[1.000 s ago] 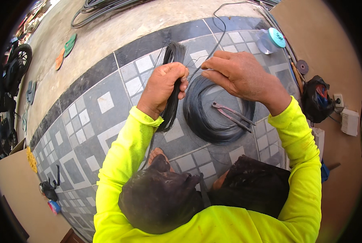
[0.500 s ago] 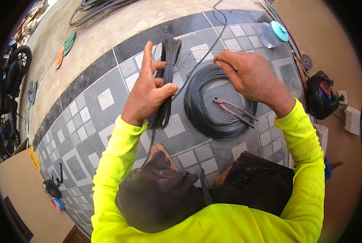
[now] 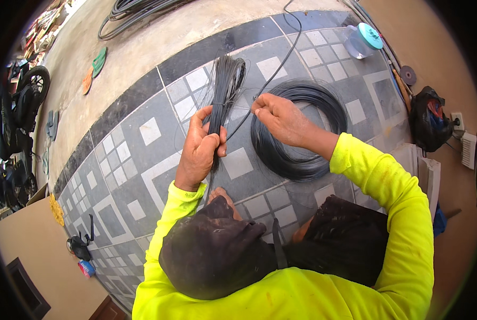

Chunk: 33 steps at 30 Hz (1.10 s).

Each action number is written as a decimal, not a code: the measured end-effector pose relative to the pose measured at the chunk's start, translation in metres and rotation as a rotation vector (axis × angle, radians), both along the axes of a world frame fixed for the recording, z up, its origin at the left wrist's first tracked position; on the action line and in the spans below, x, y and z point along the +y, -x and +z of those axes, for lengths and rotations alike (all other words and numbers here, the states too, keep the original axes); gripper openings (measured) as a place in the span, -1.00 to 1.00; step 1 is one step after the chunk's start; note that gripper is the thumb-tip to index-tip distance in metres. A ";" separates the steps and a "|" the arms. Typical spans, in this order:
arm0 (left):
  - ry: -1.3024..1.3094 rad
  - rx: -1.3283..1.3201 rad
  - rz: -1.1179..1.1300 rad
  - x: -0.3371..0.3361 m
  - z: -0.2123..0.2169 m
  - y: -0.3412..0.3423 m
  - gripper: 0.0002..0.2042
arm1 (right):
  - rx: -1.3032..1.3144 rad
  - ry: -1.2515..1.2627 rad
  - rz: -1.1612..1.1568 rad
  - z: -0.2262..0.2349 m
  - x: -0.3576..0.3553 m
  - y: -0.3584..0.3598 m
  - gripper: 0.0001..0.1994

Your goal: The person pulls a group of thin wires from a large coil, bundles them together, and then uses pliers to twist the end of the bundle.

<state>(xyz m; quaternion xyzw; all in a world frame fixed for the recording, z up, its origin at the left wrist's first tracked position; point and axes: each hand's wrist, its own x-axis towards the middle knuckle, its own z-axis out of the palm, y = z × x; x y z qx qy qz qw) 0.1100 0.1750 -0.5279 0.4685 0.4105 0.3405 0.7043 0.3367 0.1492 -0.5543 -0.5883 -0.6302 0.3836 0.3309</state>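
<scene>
A bundle of thin dark wires (image 3: 225, 88), tied round its middle, stands tilted in my left hand (image 3: 197, 152), whose fingers wrap its lower half. To the right, my right hand (image 3: 281, 118) is closed in a pinch over the left part of a large coil of dark wire (image 3: 324, 96) on the tiled floor. Fine strands show near its fingertips, but what the fingers hold is too small to make out. My right hand and forearm hide part of the coil's middle.
A dark cable (image 3: 281, 61) runs across the grey patterned tiles (image 3: 238, 162) past the bundle. A clear tub with a turquoise lid (image 3: 370, 36) and a black plastic bag (image 3: 427, 120) are by the right wall. Sandals (image 3: 99, 61) lie far left, beyond them a motorcycle (image 3: 28, 101).
My left hand has closed round the bundle from spread fingers. The right hand has moved left and down, nearer the bundle. The pincers seen inside the coil no longer show.
</scene>
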 end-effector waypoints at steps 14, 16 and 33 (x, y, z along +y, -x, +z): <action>-0.357 0.158 -0.048 0.000 -0.001 -0.020 -0.48 | 0.555 0.356 -0.053 0.034 0.006 0.028 -0.76; -0.484 0.254 -0.053 0.000 -0.002 -0.021 -0.48 | 0.642 0.472 -0.092 0.049 0.009 0.026 -0.73; 0.254 -0.268 0.201 0.003 -0.005 -0.041 -0.78 | 0.239 0.037 0.060 0.042 0.007 0.014 -0.72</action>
